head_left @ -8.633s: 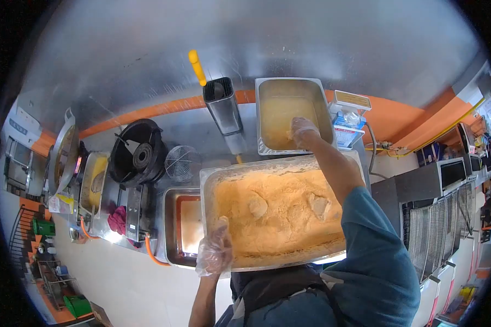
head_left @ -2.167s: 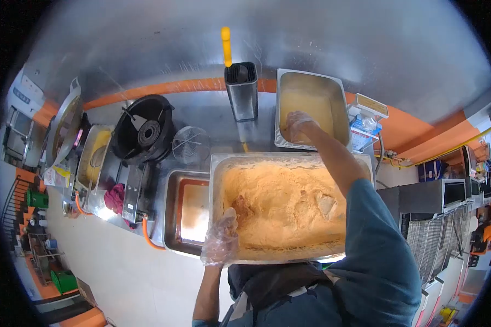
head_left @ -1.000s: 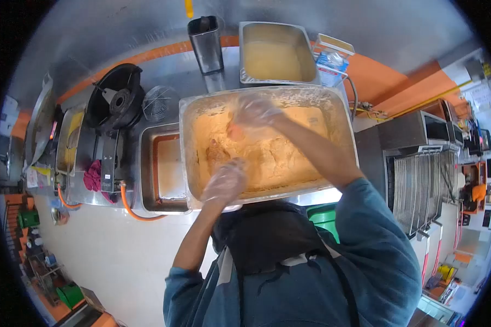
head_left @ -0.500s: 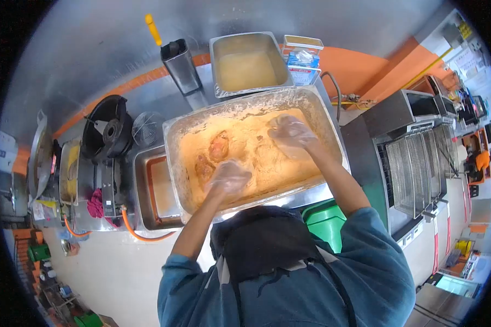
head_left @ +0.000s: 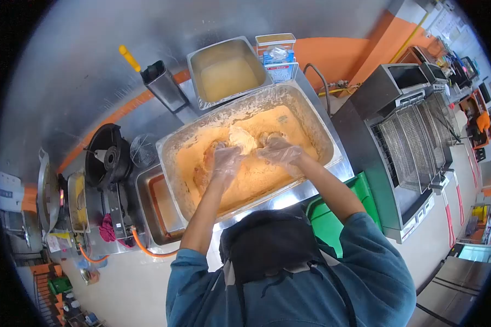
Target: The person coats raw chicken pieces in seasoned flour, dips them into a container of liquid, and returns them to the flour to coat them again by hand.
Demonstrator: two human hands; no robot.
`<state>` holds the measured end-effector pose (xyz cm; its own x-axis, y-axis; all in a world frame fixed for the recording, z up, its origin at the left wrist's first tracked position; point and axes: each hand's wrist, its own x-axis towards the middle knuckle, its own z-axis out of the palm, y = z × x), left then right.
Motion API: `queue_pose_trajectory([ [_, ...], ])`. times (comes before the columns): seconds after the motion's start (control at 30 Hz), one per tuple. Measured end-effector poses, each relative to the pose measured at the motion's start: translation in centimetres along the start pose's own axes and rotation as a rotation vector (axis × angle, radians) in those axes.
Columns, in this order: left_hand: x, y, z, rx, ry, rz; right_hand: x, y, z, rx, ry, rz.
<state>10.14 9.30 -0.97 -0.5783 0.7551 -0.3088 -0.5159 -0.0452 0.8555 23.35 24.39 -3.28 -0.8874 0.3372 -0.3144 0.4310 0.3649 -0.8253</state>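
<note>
A large metal pan (head_left: pixel 169 163) of orange-tinted breading flour (head_left: pixel 245 185) lies in front of me. Both my hands wear clear plastic gloves and are inside it. Between them is a piece of meat, perhaps chicken, thickly coated in pale flour (head_left: pixel 242 138). My left hand (head_left: pixel 227 159) curls against its left side, and my right hand (head_left: pixel 278 150) grips at its right side; the flour and gloves partly hide the fingertips. Reddish, thinly coated meat (head_left: pixel 203 170) lies in the flour left of my left hand, partly covered by it.
Behind the pan stands a deep metal tray of cloudy liquid (head_left: pixel 229 82), with a blue box (head_left: pixel 279 57) beside it. An emptier steel pan (head_left: pixel 157 204) sits left, near a black burner (head_left: pixel 108 155). Right are wire fryer baskets (head_left: pixel 409 147); a green bin (head_left: pixel 341 212) is below.
My hands have come together in the middle of the pan, the right moving left. A pale coated piece now shows between them. The whole view has turned slightly.
</note>
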Motion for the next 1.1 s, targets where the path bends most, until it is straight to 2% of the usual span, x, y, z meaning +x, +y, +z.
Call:
queue_pose_trajectory([
  [0.03, -0.4, 0.2, 0.1, 0.015, 0.009, -0.041, -0.3, -0.7, 0.3, 0.159, -0.048, 0.151],
  [0.13, -1.4, 0.8, 0.6, -0.026, 0.023, -0.116, 0.0, -0.5, -0.4, -0.326, 0.205, -0.303],
  [0.23, -2.5, 0.7, 1.8, -0.165, -0.01, -0.171, -1.4, -2.8, -1.1, -0.186, 0.431, -0.138],
  [0.33, -3.4, 1.1, 2.1, -0.137, -0.07, -0.294, 1.7, 1.9, -1.4, -0.636, 0.648, -0.713],
  [0.4, -3.5, 0.8, 1.8, -0.055, -0.122, -0.322, 4.9, 5.0, -3.0, -1.397, 0.683, -0.539],
  [0.47, -3.4, 0.1, 0.7, 0.052, -0.155, -0.23, 5.6, 4.6, -4.4, -1.595, 0.573, -0.401],
  [0.5, -3.4, 0.0, 0.2, 0.106, -0.172, -0.182, 4.8, 2.2, -5.7, -1.417, 0.472, -0.38],
  [0.6, -4.4, 1.6, -1.4, 0.563, -0.087, -0.14, 1.1, -7.4, -9.6, -0.88, 0.175, -0.311],
  [0.67, -4.6, 0.9, -4.9, 1.055, -0.156, 0.105, 1.0, -8.4, -9.6, -0.857, 0.106, -0.319],
  [0.73, -6.1, 2.7, -4.5, 1.228, -0.077, 0.166, 1.7, -7.6, -9.8, -1.179, 0.178, -0.398],
  [0.8, -8.6, 5.2, -3.1, 1.076, 0.135, 0.026, 2.4, -7.8, -10.4, -1.202, 0.083, -0.37],
  [0.83, -8.7, 4.0, -4.7, 1.241, 0.151, 0.198, 2.9, -8.1, -10.8, -1.214, 0.035, -0.359],
  [0.9, -8.5, 0.6, -9.3, 1.568, 0.19, 0.551, 4.1, -8.7, -12.9, -1.145, 0.149, -0.435],
  [1.0, -11.7, 5.0, -8.2, 1.987, -0.051, 0.32, 6.3, -10.0, -17.2, -1.026, 0.304, -0.553],
  [1.03, -12.6, 6.0, -7.9, 1.742, 0.034, 0.217, 6.5, -11.6, -17.5, -0.978, 0.354, -0.587],
  [1.1, -14.1, 6.9, -7.6, 1.241, 0.179, 0.034, 6.5, -16.8, -17.2, -1.06, 0.371, -0.404],
])
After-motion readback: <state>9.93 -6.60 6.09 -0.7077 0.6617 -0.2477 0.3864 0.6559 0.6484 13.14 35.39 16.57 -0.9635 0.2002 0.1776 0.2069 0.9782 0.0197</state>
